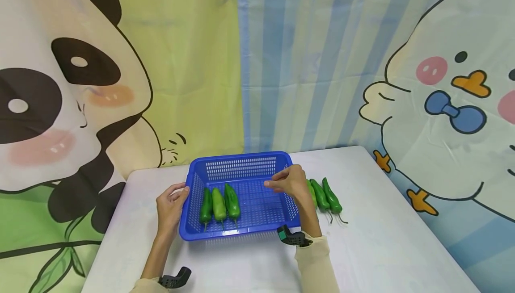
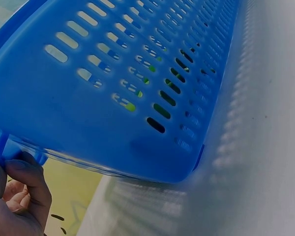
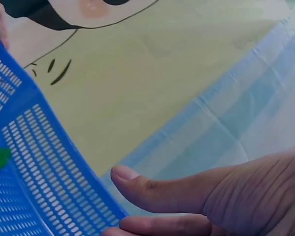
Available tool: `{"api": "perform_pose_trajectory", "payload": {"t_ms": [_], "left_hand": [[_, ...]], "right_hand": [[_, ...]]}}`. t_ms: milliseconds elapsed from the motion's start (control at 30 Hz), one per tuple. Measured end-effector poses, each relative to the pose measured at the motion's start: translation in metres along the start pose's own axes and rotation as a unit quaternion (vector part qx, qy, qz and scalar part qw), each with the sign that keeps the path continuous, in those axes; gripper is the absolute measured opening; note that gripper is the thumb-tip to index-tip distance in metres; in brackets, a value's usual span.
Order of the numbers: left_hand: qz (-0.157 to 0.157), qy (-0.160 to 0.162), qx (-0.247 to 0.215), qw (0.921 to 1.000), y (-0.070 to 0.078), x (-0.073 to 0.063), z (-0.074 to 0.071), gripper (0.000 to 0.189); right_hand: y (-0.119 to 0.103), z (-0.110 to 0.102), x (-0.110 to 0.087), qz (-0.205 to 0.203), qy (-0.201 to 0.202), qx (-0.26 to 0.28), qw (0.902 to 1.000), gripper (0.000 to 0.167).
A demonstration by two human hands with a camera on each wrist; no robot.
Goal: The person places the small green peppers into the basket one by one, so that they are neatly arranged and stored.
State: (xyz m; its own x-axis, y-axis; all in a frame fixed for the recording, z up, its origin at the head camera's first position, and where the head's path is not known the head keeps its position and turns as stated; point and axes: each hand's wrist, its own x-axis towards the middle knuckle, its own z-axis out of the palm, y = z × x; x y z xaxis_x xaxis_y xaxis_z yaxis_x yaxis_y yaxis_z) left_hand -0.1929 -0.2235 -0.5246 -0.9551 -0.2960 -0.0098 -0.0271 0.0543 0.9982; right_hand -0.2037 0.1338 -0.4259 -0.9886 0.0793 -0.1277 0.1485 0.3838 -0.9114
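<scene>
A blue plastic basket (image 1: 255, 229) with slotted walls stands on the table. Three green peppers (image 1: 219, 206) lie side by side in its left half, stems toward the front. My left hand (image 1: 170, 206) grips the basket's left rim; in the left wrist view the fingers (image 2: 32, 179) curl at the rim's edge. Over the basket's right side hovers my right hand (image 1: 290, 181), holding nothing. Its thumb (image 3: 152, 191) is stretched out, apart from the fingers, in the right wrist view. Right of the basket lie more green peppers (image 1: 332, 197), one partly hidden behind the right forearm.
A white cloth covers the table (image 1: 386, 239). Behind it hang curtains (image 1: 281, 60) printed with a panda on the left and a white bird on the right. Both wrists carry black straps with devices (image 1: 293, 237).
</scene>
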Motion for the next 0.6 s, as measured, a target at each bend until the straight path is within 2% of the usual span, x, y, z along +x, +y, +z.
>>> {"api": "perform_pose_trajectory", "payload": {"t_ms": [200, 367, 600], "left_hand": [[-0.001, -0.001, 0.006, 1.0000, 0.000, -0.001, 0.001, 0.039], [0.004, 0.001, 0.008, 1.0000, 0.001, -0.002, 0.001, 0.038], [0.006, 0.004, 0.016, 0.9999, 0.002, -0.002, 0.001, 0.038]], "right_hand": [[0.003, -0.020, -0.003, 0.023, 0.008, 0.015, 0.9996, 0.039], [0.009, -0.036, -0.007, 0.035, 0.018, 0.048, 0.9981, 0.041], [0.019, -0.051, -0.011, 0.024, 0.077, 0.060, 0.9949, 0.042]]}}
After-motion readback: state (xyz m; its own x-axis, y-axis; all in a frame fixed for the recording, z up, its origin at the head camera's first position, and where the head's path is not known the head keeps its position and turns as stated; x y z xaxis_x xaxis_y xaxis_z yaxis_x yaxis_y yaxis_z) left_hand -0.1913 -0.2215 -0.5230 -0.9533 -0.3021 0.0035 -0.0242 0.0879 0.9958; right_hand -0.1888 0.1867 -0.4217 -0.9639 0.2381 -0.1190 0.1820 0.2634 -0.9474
